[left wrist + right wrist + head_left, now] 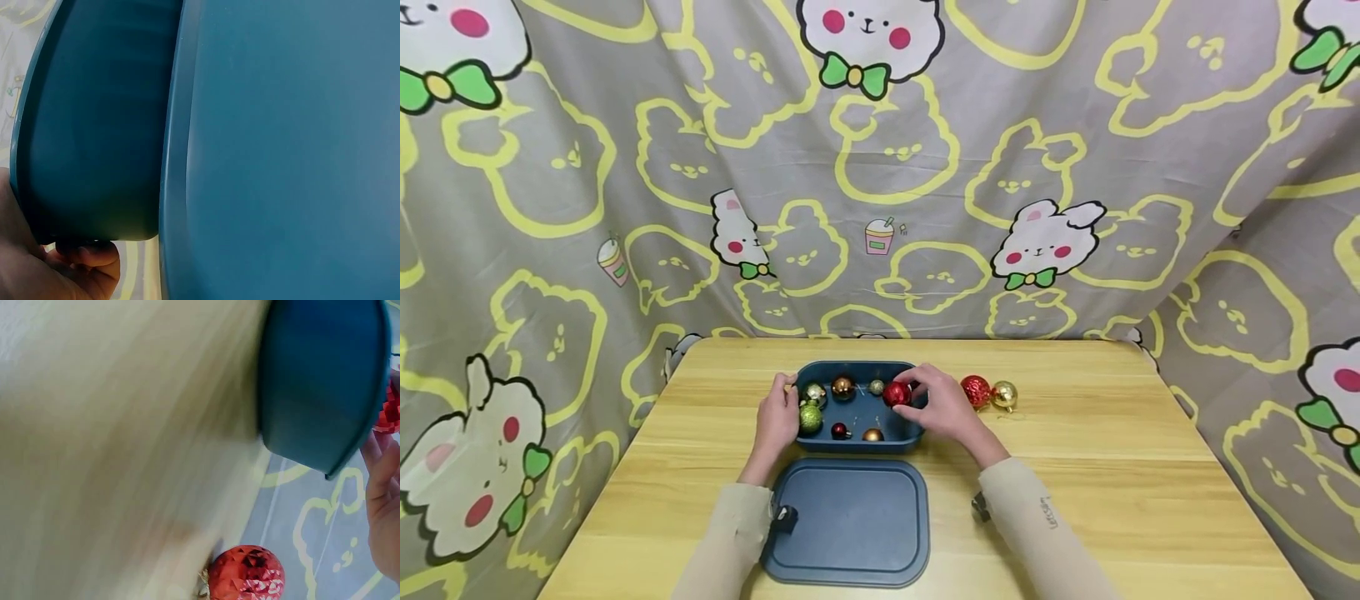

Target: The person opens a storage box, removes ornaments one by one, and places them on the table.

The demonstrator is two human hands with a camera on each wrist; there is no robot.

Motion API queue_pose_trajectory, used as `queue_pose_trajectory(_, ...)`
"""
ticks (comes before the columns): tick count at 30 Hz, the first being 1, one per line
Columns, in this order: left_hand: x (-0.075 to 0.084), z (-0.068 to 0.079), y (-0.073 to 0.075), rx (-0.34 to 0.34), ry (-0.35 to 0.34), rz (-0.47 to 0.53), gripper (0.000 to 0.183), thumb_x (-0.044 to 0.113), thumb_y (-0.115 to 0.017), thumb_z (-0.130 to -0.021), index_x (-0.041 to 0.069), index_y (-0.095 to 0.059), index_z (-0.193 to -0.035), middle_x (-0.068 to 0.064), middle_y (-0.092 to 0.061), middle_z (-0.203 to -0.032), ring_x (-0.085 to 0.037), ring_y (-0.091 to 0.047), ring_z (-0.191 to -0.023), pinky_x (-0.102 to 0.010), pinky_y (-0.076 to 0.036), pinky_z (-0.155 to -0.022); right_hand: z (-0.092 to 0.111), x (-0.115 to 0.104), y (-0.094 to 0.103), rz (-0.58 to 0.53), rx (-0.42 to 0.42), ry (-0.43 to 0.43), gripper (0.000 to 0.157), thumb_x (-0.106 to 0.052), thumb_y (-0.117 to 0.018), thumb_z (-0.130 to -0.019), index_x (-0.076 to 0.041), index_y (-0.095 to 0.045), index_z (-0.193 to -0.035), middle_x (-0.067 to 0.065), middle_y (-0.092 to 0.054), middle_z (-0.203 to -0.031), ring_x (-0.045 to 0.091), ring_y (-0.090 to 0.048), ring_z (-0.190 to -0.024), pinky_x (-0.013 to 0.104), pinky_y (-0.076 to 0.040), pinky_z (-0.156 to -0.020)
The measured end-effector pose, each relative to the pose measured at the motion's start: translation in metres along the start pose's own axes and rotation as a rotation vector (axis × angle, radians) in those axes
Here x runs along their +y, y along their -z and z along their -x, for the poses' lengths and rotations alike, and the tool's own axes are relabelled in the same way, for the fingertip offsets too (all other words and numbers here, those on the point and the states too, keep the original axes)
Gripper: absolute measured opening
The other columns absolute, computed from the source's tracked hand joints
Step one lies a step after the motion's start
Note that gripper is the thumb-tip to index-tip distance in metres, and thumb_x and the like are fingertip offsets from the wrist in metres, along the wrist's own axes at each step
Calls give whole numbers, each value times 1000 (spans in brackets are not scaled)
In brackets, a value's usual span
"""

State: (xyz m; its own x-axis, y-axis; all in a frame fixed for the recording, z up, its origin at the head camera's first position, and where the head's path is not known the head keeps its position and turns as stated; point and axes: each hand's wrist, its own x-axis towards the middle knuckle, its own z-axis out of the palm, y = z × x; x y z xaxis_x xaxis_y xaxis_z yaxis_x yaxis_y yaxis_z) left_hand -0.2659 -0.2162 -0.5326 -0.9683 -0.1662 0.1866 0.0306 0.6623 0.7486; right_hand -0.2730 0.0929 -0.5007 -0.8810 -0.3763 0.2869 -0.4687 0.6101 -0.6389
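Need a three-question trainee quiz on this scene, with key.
1. Multiple choice: where does the flat, blue, rectangular plastic lid lie?
A) On the deep, dark-blue, rectangular plastic box
B) Between the box and the person
C) Under the box

2. True or false: the left hand holds the lid.

3. Short answer: what does the right hand pinch?

Key:
1. B
2. False; it grips the box's left end.
3. A shiny, round, red faceted ball
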Motion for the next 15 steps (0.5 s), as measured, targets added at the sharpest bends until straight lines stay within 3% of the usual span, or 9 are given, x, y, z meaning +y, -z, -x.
queue_pose_trajectory(8, -1, 0, 0, 1, 2, 12, 26, 15, -44, -111, 7, -55, -133, -11, -60, -80, -19, -48, -62, -34, -39, -61, 3, -2, 13, -113, -11, 7, 41, -24, -88, -84, -19, -71, -121, 1, -66, -114, 32, -71, -95, 51, -59, -86)
queue_pose_trajectory(15, -2, 0, -1, -4, 6, 16, 27, 16, -44, -111, 8, -54, -135, -10, -57, -77, -19, -47, -60, -33, -39, -59, 7, -3, 21, -175, 5, 1, 39, -23, -87, -85, -20, -71, -121, 2, -67, -117, 26, -72, -93, 29, -58, -65)
